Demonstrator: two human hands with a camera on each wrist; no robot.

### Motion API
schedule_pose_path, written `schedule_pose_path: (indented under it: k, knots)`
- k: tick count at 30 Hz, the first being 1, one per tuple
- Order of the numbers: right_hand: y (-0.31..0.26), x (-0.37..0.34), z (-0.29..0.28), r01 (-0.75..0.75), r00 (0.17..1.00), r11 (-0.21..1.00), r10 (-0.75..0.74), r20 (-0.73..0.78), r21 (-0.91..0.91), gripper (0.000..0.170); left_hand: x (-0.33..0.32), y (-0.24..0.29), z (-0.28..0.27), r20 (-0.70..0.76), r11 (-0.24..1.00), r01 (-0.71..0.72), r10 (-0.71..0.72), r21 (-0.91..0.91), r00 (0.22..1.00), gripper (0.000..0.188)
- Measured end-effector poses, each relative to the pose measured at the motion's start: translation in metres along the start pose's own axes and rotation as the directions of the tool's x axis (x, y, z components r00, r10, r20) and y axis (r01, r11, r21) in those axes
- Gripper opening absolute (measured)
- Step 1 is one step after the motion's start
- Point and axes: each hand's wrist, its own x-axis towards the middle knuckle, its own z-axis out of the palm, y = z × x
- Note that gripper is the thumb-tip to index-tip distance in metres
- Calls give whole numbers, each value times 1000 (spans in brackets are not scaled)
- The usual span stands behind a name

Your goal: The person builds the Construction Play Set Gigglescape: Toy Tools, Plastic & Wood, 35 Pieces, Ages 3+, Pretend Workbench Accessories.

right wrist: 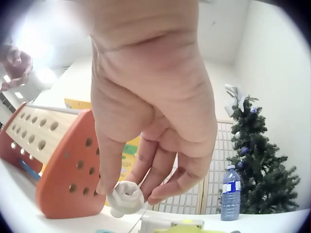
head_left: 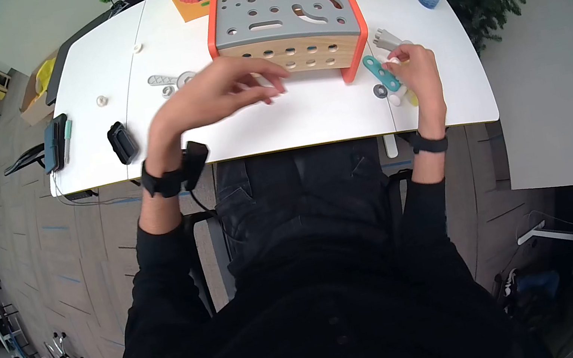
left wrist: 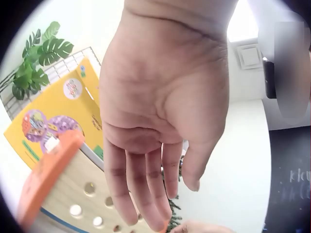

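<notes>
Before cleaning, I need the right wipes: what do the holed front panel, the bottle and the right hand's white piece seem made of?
Front panel: likely wood, matte; pale tan, faintly streaked. Bottle: probably plastic, glossy; see-through, bluish. White piece: plastic or painted wood, smooth; its even colour leaves that open.

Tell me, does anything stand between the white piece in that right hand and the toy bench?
Only low down: a teal strip lies on the table between the right hand and the toy bench. Nothing visible rises between it and the white piece.
</notes>
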Motion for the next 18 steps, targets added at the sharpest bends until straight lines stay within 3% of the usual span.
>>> schedule_pose_path:
  k: [3,5,6,8,10,12,16,18]
  knots:
    - [7,21,15,51,996,995,-57,-67,-90,25,-24,-21,-18,-118,1000,19,-20,-5,993,30]
    - [6,29,20,27,999,993,-31,-43,-112,21,-38,-29,-29,-207,976,208,-190,66,960,30]
    - [7,31,23,30,999,994,-35,-41,-108,21,-44,-31,-34,-210,975,212,-193,69,958,30]
    - [2,33,28,0,1000,982,-5,-26,-191,18,-57,-33,-44,-237,930,361,-338,62,911,31]
    - [5,37,32,-4,1000,984,5,1,-177,17,-71,-50,-52,-284,926,373,-342,62,896,33]
    - [7,40,33,-7,1000,986,11,20,-165,17,-80,-59,-60,-427,863,501,-431,61,795,29]
    - [2,37,29,-44,998,988,50,33,-146,17,-89,-92,-66,-505,783,622,-534,8,678,26]
    - [-3,30,21,82,994,974,-95,-47,-213,18,-88,-105,-64,-488,773,635,-557,-9,671,26]
